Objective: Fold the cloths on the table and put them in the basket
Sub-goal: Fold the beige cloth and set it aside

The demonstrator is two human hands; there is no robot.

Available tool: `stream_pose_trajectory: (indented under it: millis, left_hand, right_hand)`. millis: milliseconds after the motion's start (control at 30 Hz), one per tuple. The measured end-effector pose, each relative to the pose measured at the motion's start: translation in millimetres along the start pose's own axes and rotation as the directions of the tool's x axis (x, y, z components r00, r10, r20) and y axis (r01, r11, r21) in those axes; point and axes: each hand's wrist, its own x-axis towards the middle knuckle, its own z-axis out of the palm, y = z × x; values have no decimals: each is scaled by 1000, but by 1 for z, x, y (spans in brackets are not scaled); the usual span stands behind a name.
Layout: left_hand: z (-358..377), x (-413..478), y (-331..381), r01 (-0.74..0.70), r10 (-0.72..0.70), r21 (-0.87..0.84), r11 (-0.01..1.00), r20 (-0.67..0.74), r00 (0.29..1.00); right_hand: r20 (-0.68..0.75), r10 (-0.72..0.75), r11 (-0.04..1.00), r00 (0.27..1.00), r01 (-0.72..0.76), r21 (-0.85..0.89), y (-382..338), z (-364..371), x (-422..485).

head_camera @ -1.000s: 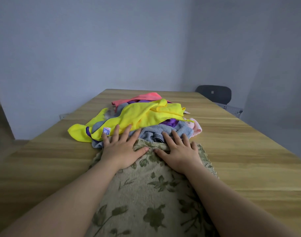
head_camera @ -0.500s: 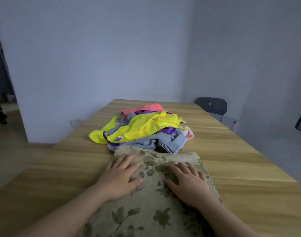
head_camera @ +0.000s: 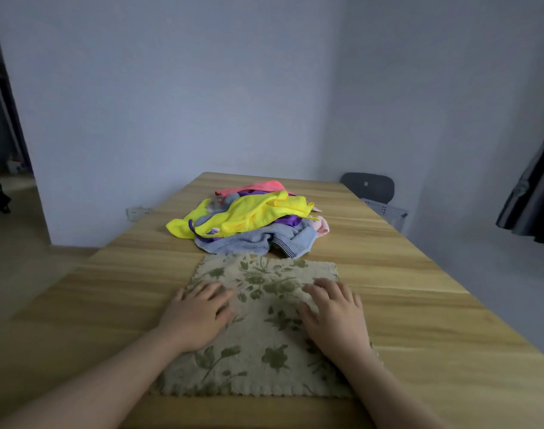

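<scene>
A beige cloth with a green flower print (head_camera: 264, 320) lies spread flat on the wooden table (head_camera: 419, 320) in front of me. My left hand (head_camera: 196, 317) rests palm down on its left side, fingers straight. On the cloth's right side my right hand (head_camera: 334, 317) lies flat in the same way. Behind the cloth sits a heap of cloths (head_camera: 252, 221): a yellow one on top, a blue-grey towel in front, with purple, pink and coral ones underneath. No basket is in view.
A dark chair (head_camera: 369, 187) stands at the table's far right corner against the wall. A dark curtain (head_camera: 536, 196) hangs at the right edge. A wall socket (head_camera: 137, 212) sits low on the left wall, and a doorway opens at the far left.
Both hands slid back toward me over the flowered cloth, away from the heap, smoothing it flat. The cloth now lies apart from the pile, and the view has pulled back.
</scene>
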Motion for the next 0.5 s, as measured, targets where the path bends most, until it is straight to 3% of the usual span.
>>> stream_pose_trajectory:
  millis: [67,133,200,267,333,500]
  left_hand:
    - [2,-9,6,-55,53,1,998,-264,963]
    - [1,-20,10,-200,140,-94,975,-435,890]
    - [0,-37,16,-311,228,-217,925,-338,913]
    - [-2,-52,19,-367,349,-176,913,-127,929]
    - [1,-57,13,-390,393,-102,915,7,920]
    - [-2,-70,7,-437,424,50,898,166,890]
  right_hand:
    - [-55,-62,994,997,66,81,3,-9,-15]
    - [73,-146,976,987,131,172,5,-19,-25]
    - [314,-214,961,925,141,239,10,-29,-34]
    - [440,-260,954,860,159,253,11,-34,-41]
    - [475,-271,952,837,161,261,14,-32,-45]
    - [463,-294,953,836,219,210,13,-30,-48]
